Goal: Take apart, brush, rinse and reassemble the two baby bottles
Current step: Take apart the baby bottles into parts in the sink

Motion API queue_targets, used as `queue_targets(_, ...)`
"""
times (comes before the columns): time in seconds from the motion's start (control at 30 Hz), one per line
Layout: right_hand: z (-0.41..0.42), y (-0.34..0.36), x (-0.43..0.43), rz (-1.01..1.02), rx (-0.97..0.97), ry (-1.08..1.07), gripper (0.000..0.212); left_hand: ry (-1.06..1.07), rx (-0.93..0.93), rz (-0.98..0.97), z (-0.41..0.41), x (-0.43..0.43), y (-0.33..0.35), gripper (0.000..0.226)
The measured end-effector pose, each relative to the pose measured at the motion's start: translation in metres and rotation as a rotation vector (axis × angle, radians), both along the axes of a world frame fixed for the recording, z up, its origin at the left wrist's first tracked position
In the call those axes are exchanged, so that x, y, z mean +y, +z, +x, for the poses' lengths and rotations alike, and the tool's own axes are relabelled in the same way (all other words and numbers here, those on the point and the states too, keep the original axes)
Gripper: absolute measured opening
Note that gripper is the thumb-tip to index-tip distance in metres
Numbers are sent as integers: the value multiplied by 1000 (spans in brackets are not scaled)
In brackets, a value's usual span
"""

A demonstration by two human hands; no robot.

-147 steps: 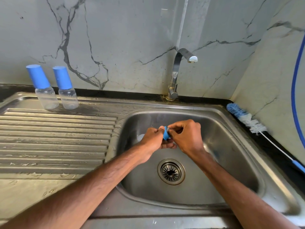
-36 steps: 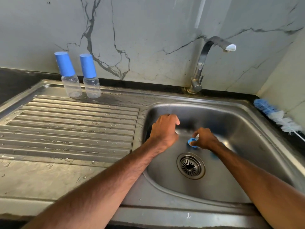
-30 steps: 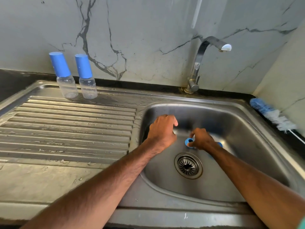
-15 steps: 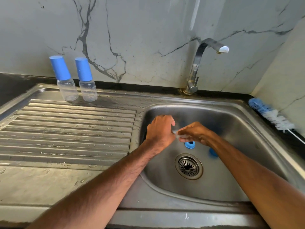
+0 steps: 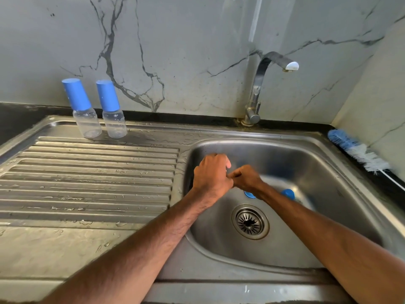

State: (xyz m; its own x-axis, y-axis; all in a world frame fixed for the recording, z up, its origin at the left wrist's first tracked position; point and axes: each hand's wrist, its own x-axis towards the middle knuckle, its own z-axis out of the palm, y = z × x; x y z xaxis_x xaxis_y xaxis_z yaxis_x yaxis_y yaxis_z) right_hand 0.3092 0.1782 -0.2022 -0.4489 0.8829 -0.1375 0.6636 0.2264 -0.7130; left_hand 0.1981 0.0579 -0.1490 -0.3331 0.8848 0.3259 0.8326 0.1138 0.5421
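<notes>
Baby bottles [image 5: 114,121] stand upright side by side at the back of the drainboard [image 5: 87,172], each clear body topped by a tall blue cap [image 5: 76,94], well apart from the hands. Down in the sink [image 5: 317,172] lie two loose blue pieces: a blue ring [image 5: 249,194] half hidden under the right wrist, and a second blue piece [image 5: 288,193] just beyond the forearm, both near the drain strainer [image 5: 250,222].

The left hand [image 5: 211,174] and right hand [image 5: 247,179] meet over the basin, knuckles up and fingers curled, the right fingertips pressed in against the left fist. Whatever they work on is hidden between them, so I cannot tell whether either hand pinches a part or nothing at all.

Judging by the loose pieces, this looks like small-part work – separating or refitting a collar piece – rather than brushing. The bottle brush [image 5: 359,153] lies untouched on the counter at the far right, and no water shows at the faucet [image 5: 260,84]. The next move probably calls for a firm two-handed pinch on a slippery little part, held over the basin but away from the drain, where a dropped piece could roll.
</notes>
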Motion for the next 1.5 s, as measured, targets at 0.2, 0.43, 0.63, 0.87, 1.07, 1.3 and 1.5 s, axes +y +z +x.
queue_targets(0.2, -8, -8, -2, 205, -198, 77, 20, 25, -7, 15, -2, 0, -1, 28)
queue_targets(0.43, -13, -21, -3, 249, -295, 150, 10, 25, -3, -2, -2, 2, -3, 28)
queue_targets(0.63, -5, -7, 5, 262, -194, 118, 22, 20, 6, 13, -3, 2, -4, 28)
queue_targets(0.87, 19, 24, 6, 227, -270, 80, 11, 12, 0, 15, -3, 1, -6, 20)
queue_targets(1.07, 36, 57, -29, 25, 28, 51, 7, -4, 18, -15, -8, 0, -1, 21)
queue_targets(1.3, 13, 81, -80, -64, 288, -13, 13, -30, 13, 42, -17, -3, 24, 20)
queue_targets(1.5, -39, 90, -105, -26, 519, -109, 15, 74, -33, 253, -50, -19, 55, 15)
